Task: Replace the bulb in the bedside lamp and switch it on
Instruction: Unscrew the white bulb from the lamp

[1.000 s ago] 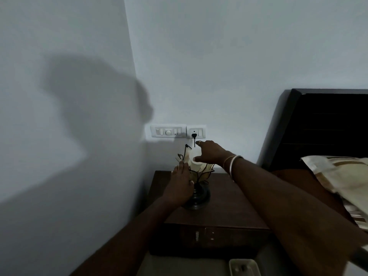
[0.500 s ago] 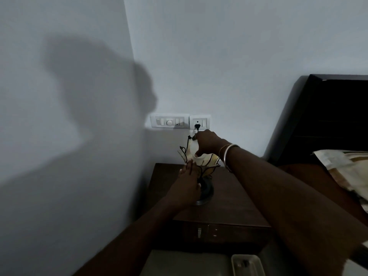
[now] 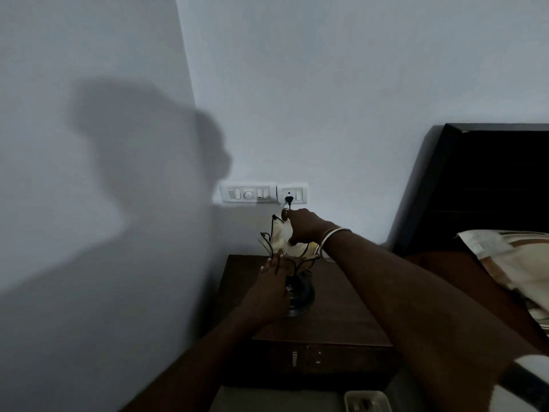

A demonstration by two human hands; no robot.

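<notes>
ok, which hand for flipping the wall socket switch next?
Right. The right hand is at the top of the lamp, just below the plug and socket switch; the left hand steadies the lamp lower down.

a dark wooden worktop [image 3: 341, 310], a bedside cabinet, stands in the corner against the wall, just beside the bed [image 3: 445, 272]. its front shows a drawer face with a small pale fitting. the lamp [image 3: 300, 295] stands on it near the back left, on a round dark base. the rest of the top is bare wood. a pillow [image 3: 511, 263] lies on the bed at the right.
</notes>
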